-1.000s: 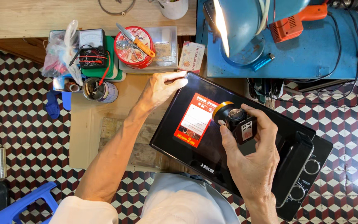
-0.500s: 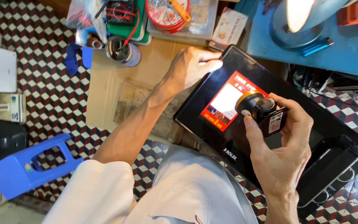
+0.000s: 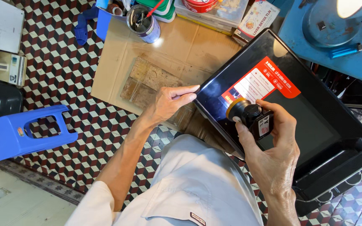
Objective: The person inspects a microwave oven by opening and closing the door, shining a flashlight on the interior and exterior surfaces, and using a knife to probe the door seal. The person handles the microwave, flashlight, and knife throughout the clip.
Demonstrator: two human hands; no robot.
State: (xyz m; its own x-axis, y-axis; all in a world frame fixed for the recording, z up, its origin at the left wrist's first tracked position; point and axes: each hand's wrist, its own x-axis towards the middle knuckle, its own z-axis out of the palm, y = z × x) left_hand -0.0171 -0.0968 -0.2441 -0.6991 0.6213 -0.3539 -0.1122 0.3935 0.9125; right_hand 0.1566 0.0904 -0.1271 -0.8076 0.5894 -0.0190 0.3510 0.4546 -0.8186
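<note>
There is only one view, from the person's head. It looks steeply down, close over both hands and the black glossy appliance, with the patterned tile floor below.

From my feed I see a blue plastic stool lying on its side on the checkered tile floor. A flat sheet of brown cardboard bears a metal tin of tools. Beyond it sits a clear plastic tray. A blue lighter rests on the blue metal table.
</note>
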